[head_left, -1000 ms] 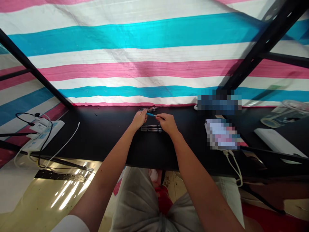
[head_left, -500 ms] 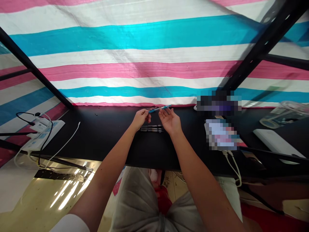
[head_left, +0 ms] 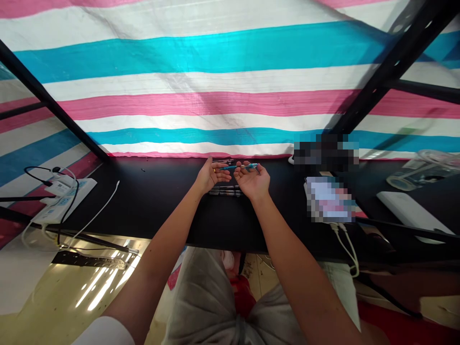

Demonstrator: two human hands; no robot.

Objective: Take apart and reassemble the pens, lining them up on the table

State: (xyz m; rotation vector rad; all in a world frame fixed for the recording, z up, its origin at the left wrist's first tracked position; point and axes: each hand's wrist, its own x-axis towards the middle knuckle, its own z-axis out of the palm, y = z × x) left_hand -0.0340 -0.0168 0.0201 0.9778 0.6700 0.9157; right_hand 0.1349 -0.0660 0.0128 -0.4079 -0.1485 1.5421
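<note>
A slim blue pen (head_left: 230, 167) lies crosswise between my hands, above the dark desk. My right hand (head_left: 254, 182) is palm up, with thumb and fingers closed on the pen's right part. Beside the pen's left end, my left hand (head_left: 207, 178) is turned palm up with its fingers spread; whether it touches the pen is hard to tell. Several dark pens (head_left: 224, 191) with clear parts lie side by side just below the hands. Behind the fingers, more thin pen-like pieces (head_left: 224, 161) rest near the back edge, partly hidden.
On the left stand a white power strip (head_left: 74, 199) with plugs and a loose white cable (head_left: 98, 211). A blurred phone-like device (head_left: 329, 199) with cables lies right, before a blurred dark object (head_left: 325, 151). Farther right are a white box (head_left: 413, 213) and a clear container (head_left: 406, 175).
The left hand has let go of the blue pen and opened. The right hand, open before, has closed on it. The pen has dropped slightly and lies more level.
</note>
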